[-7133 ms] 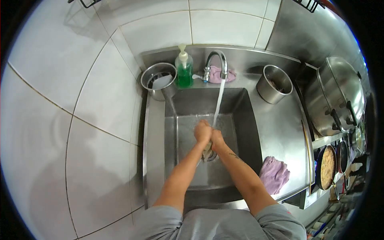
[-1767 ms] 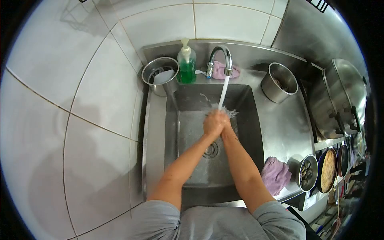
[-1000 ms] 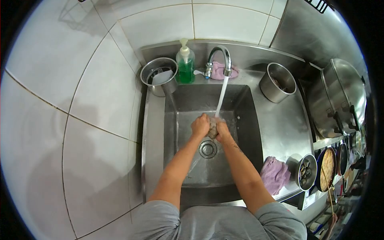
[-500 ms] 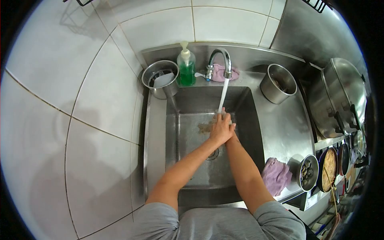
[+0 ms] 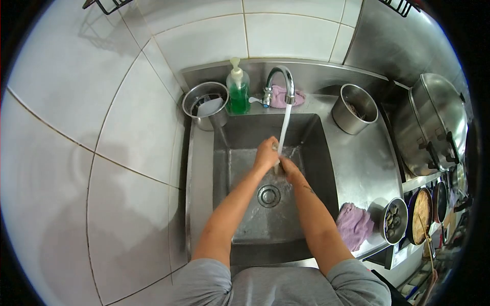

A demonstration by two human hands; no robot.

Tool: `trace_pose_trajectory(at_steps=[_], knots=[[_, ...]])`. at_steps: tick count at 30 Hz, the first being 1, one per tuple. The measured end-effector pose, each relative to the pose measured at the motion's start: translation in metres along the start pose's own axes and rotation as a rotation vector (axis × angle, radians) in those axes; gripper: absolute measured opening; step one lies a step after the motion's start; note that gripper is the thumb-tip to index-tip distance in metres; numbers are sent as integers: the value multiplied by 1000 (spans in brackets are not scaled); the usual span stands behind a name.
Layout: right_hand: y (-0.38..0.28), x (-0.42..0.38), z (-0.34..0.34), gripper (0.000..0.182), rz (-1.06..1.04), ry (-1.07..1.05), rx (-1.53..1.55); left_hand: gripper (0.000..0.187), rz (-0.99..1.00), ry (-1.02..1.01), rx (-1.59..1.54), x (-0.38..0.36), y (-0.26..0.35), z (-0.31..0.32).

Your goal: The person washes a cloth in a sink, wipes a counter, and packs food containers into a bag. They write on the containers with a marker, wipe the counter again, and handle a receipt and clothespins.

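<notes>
Water runs from the curved faucet into the steel sink. My left hand is closed around a small pale object just left of the stream; what it is I cannot make out. My right hand is at the lower right of the stream, close to the left one, blurred, with its fingers partly hidden. Between the hands, below the stream, there is a brownish blur. The round drain shows below them.
Behind the sink stand a steel pot, a green soap bottle and a pink cloth. To the right are another pot, a purple cloth, a bowl of dark shells and a large steamer.
The hands have parted from their clasp; my left hand has moved left and up, my right hand slightly down. The drain is now uncovered, and the brownish patch on the sink floor has gone.
</notes>
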State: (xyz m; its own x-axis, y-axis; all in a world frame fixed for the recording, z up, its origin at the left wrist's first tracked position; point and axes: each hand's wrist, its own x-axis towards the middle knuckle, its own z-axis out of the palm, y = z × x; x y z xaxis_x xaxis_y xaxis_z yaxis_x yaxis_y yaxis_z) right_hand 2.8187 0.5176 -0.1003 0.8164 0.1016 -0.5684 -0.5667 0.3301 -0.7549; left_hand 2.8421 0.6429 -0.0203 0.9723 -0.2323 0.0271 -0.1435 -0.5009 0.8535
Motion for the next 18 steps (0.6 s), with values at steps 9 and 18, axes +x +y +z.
trace_pose_trajectory(at_steps=[9,18], knots=[[47,55,-25,36,-195,-385,499,28,-79,178,86,-29,21,34],[-35,-68,14,49,-23,18,-344,24,-25,105,18,24,23,-18]])
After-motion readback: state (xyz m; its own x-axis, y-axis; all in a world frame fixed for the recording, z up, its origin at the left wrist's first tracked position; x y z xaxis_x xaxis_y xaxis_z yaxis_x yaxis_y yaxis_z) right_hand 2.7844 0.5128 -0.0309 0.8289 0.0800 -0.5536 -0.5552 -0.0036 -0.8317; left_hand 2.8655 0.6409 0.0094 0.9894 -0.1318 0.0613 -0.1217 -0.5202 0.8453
